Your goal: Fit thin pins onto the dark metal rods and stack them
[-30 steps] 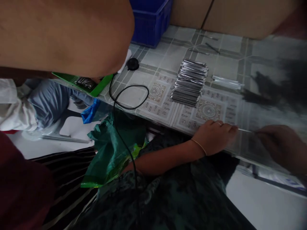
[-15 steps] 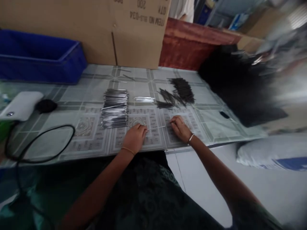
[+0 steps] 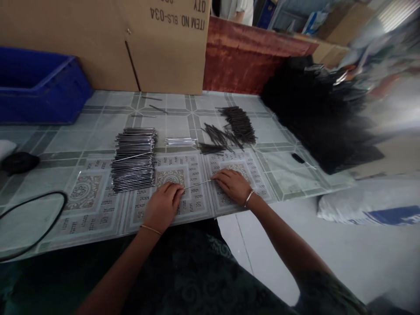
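A thin metal rod [image 3: 197, 184] spans the gap between my two hands, just above the patterned table cover. My left hand [image 3: 165, 204] is closed, pinching its left end between thumb and fingers. At the other end, the fingertips of my right hand [image 3: 232, 186] are closed on the rod's tip. Left of centre lies a thick pile of shiny metal rods [image 3: 134, 159], with one rod slanting across the top. A smaller bundle of silver rods [image 3: 180, 142] is beside it. Short dark strips [image 3: 238, 124] are heaped farther right, some loosely scattered.
A blue bin [image 3: 39, 94] stands at the back left before a large cardboard box [image 3: 167, 57]. A black cable [image 3: 62, 212] loops at the left. Black material [image 3: 305, 113] covers the table's right side. A white sack [image 3: 348, 210] is beyond the right edge.
My right hand has come to the rod's right end, which was free before; now both hands hold it. The camera view has shifted, so the table's contents appear farther left.
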The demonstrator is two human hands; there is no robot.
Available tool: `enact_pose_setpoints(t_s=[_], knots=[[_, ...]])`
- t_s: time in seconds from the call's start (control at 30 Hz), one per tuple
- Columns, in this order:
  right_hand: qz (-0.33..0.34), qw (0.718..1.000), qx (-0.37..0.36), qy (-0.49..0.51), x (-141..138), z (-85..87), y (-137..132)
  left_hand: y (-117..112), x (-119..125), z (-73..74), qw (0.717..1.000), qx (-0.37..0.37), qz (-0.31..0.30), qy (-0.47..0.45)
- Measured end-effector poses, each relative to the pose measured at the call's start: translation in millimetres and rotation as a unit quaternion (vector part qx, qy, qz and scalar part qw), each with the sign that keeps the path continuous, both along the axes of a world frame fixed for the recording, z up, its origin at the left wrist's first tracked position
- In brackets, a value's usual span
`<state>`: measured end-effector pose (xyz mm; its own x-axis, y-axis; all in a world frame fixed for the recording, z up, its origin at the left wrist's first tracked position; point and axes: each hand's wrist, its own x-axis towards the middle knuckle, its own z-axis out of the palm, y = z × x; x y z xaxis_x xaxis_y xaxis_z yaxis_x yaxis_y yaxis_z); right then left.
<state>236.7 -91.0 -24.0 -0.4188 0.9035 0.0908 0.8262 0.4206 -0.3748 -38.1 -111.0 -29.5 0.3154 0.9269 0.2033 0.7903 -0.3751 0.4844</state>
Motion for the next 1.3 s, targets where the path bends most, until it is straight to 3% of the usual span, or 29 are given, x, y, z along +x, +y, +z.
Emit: enact_pose_setpoints(t_s=[0.27, 0.5, 0.67, 0.9, 1.07, 1.3], knots=[[-0.020, 0.998, 0.004, 0.057, -5.5, -7.2, 1.7, -1.0, 1.3, 2.5, 1.000, -0.002, -0.003, -0.004], [0.057, 0.987, 0.030, 0.145, -9.4, -8.9, 4.1, -4.1, 3.7, 3.1, 1.000, -0.018, 0.006, 0.003], [0.080, 0.987, 0.037, 0.137, -9.1, -9.3, 4.1, -4.7, 4.5, 4.9, 1.000, -0.025, 0.003, -0.004], [0.040, 0.983, 0.057, 0.170, -1.5, -12.6, 3.8, -5.7, 4.8, 3.3, 0.999, -0.040, -0.017, 0.003], [0.065, 0.981, 0.061, 0.173, 0.4, -20.6, 9.6, -5.5, 5.3, -0.6, 0.999, -0.026, -0.024, 0.024], [0.037, 0.982, 0.056, 0.176, -3.2, -10.0, 4.7, -7.9, 2.7, 2.8, 0.999, -0.020, -0.033, 0.028]])
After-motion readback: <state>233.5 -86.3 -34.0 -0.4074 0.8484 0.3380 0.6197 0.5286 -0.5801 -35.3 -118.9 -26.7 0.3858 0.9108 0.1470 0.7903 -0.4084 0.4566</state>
